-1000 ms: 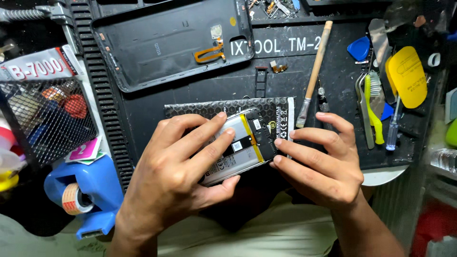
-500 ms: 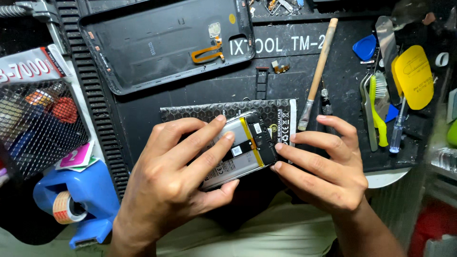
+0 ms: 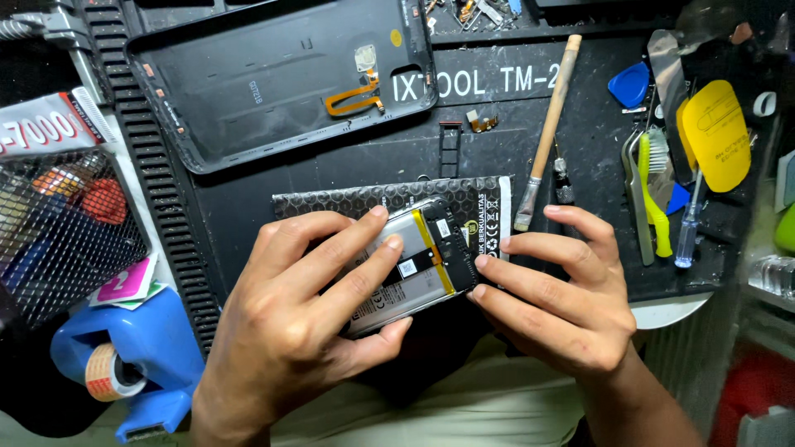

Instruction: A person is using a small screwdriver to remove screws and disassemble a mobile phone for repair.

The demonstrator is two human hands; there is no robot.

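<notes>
Opened smartphone, stiff, light, probably fragile: left hand wrapped around its edges, right hand fingertips pressing end nearest brush; safest gripped by frame.

Opened phone, back cover off, silver battery and black board exposed, yellow strip across the middle. Lies tilted, right end farther, at centre of the mat, over a flat black pouch. Left hand grips it from the left, fingers on the battery. Right hand fingertips touch its right end.
</notes>
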